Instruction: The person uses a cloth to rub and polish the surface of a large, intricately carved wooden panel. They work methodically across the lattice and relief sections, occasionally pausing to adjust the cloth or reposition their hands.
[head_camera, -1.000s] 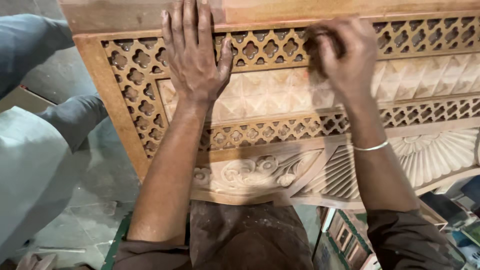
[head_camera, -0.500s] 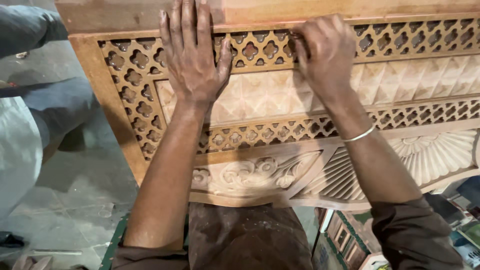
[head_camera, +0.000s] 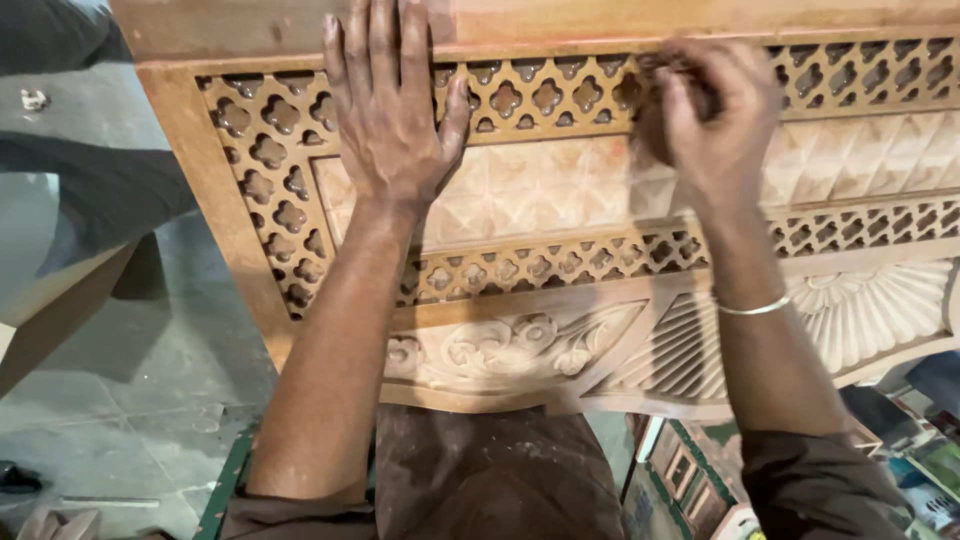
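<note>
A large carved wooden panel (head_camera: 545, 195) with pierced lattice bands, a diamond-pattern field and floral relief lies in front of me. My left hand (head_camera: 390, 120) rests flat on its upper lattice band, fingers spread, holding nothing. To the right, my right hand (head_camera: 715, 125) presses on the same band with its fingers curled around a small brown piece (head_camera: 652, 75) that looks like sandpaper; most of it is hidden under the fingers. A thin metal bangle (head_camera: 755, 308) sits on my right wrist.
Another person's leg in dark trousers (head_camera: 90, 190) stands at the left over the grey concrete floor (head_camera: 130, 380). Below the panel's near edge are my dusty brown clothes (head_camera: 480, 480). Coloured frames and clutter (head_camera: 700, 470) lie at the lower right.
My right hand slid left along the upper lattice band, then back to the right. My left hand stayed flat in place. The person at the left shifted their leg.
</note>
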